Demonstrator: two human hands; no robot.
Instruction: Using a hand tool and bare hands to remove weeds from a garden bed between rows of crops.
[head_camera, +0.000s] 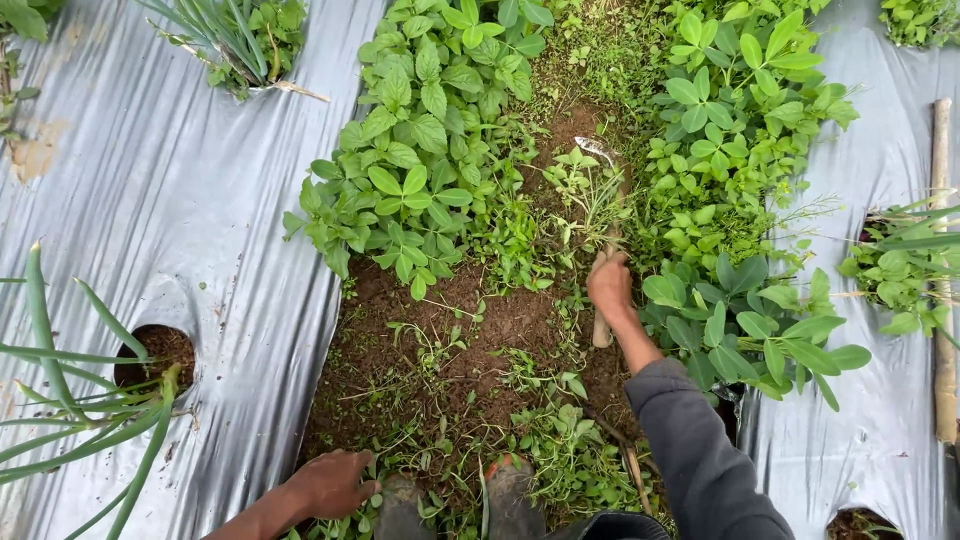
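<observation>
Partly weed-hidden sickle (604, 200) in right hand (609, 284)

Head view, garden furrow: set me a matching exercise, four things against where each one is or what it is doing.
Things:
1. right hand
2. left hand
3. plastic mulch sheet
4. wooden stake

Places or states:
A. lies along the far right edge, on the sheet
B. grips the wooden handle of a small hoe
C. rests low on weeds at the bottom of the picture
D. covers the raised bed on the left, with round planting holes

Pairs: 1-B, 2-C, 3-D, 4-A
</observation>
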